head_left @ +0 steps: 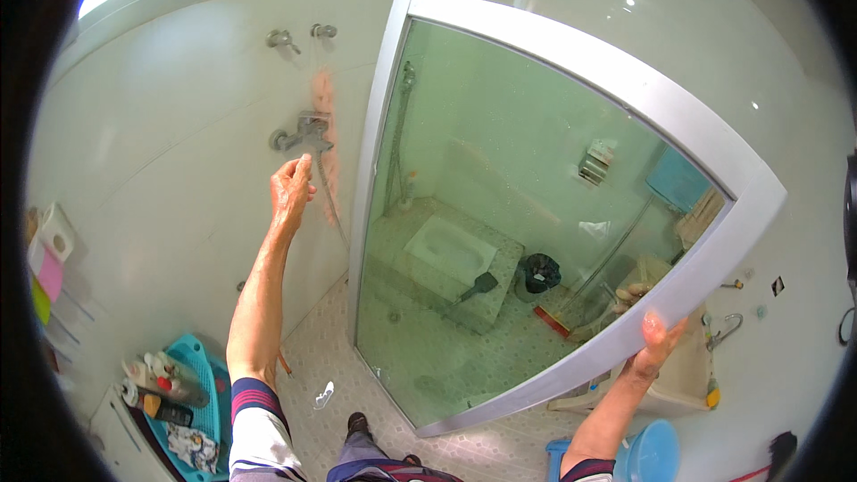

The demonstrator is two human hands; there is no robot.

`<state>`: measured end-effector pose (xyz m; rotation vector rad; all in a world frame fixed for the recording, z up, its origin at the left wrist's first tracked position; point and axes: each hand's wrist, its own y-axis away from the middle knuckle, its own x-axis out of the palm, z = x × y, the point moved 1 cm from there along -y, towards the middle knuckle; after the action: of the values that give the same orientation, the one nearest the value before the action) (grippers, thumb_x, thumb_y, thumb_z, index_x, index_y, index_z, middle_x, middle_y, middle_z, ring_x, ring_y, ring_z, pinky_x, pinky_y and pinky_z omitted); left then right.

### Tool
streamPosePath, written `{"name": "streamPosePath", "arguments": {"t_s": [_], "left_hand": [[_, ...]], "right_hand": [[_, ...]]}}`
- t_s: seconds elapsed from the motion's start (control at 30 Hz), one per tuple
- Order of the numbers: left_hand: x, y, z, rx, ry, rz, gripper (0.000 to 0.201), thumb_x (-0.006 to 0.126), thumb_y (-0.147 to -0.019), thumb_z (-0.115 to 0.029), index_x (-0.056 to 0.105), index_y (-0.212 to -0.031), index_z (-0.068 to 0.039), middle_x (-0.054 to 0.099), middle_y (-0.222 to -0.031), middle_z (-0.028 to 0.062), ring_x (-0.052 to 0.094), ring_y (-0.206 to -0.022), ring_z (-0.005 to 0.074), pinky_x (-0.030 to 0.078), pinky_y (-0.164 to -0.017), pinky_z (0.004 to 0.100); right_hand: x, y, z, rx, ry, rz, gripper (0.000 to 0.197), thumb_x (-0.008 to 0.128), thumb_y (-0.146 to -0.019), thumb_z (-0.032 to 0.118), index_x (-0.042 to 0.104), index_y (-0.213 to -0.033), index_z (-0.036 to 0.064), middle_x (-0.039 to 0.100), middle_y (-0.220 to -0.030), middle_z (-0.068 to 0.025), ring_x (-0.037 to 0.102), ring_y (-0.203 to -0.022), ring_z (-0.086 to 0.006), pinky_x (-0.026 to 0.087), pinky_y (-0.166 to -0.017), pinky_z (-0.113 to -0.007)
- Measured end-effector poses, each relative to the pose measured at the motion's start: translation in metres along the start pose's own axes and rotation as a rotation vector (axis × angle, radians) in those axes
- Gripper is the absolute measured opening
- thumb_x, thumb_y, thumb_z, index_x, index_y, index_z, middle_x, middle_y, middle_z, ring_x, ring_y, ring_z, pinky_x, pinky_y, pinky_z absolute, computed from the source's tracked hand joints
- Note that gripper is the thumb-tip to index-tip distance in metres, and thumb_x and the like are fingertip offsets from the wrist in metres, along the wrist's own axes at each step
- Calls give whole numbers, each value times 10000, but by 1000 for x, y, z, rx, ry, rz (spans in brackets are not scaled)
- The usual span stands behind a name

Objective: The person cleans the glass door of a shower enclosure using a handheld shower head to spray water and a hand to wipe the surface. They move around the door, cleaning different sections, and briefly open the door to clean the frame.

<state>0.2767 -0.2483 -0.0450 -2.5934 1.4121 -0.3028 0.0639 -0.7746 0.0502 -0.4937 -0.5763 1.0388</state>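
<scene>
Grey-framed and glazed with greenish glass, the shower door [500, 241] stood tilted in front of you, its upper corner leaning toward the right wall. Your right hand [659, 339] gripped the lower right edge of its frame, fingers wrapped behind the glass and thumb on the front. Your left hand [292, 189] was raised against the white tiled wall [170, 134], fingers loosely curled and holding nothing, its fingertips just below the metal mixer tap [303, 134]; you could not tell whether they touched it. A thin shower hose [332, 201] hung down from the tap beside your hand. Two small wall valves [299, 36] sat higher up. Through the glass you could see a squat toilet pan [451, 250] on a raised tiled step and a dark bin [538, 272] beside it. At your lower left stood a turquoise basket [201, 375] of bottles, and a blue bucket [652, 455] sat near your right forearm.
</scene>
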Motion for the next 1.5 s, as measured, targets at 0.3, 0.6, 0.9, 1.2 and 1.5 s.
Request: {"name": "streamPosePath", "arguments": {"t_s": [0.3, 0.6, 0.9, 1.2, 1.5], "left_hand": [[73, -124, 53, -102, 36, 164, 637, 497, -933, -604, 612, -1083, 4, 574, -882, 47, 545, -757, 136, 472, -669, 307], [99, -238, 146, -173, 179, 434, 405, 419, -981, -538, 503, -987, -142, 477, -855, 12, 473, -749, 190, 417, -653, 370], [16, -232, 95, -303, 302, 121, 549, 410, -998, -446, 440, -1413, -88, 514, -1380, 92, 523, -1202, 284, 462, -981, 426], [-3, -210, 84, -148, 284, 18, 578, 395, -1001, -435, 437, -1411, -30, 502, -1382, 117, 522, -1171, 264, 451, -982, 380], [6, -163, 68, -77, 252, -45, 562, 416, -991, -427, 461, -1385, -29, 502, -1373, 130, 522, -1161, 262, 470, -951, 403]], "right_hand": [[18, 2, -7, -11, 56, -125, 788, 641, -600, 305, 434, -1276, -41, 607, -904, -218, 652, -721, -317, 576, -554, -383], [32, -21, -43, 31, 17, -204, 638, 688, -637, 271, 542, -1193, -7, 623, -961, -134, 623, -825, -232, 534, -693, -352], [120, -80, -59, -18, 133, 46, 449, 735, -729, 299, 654, -1056, 2, 650, -896, -48, 581, -825, -112, 470, -718, -289], [129, -115, -102, -55, 222, -26, 452, 616, -866, 468, 630, -939, 23, 585, -769, 2, 533, -691, -83, 424, -593, -255], [99, -134, -139, -344, 572, -120, 432, 535, -926, 448, 650, -871, 35, 619, -744, -22, 601, -728, -174, 463, -637, -329]]}}
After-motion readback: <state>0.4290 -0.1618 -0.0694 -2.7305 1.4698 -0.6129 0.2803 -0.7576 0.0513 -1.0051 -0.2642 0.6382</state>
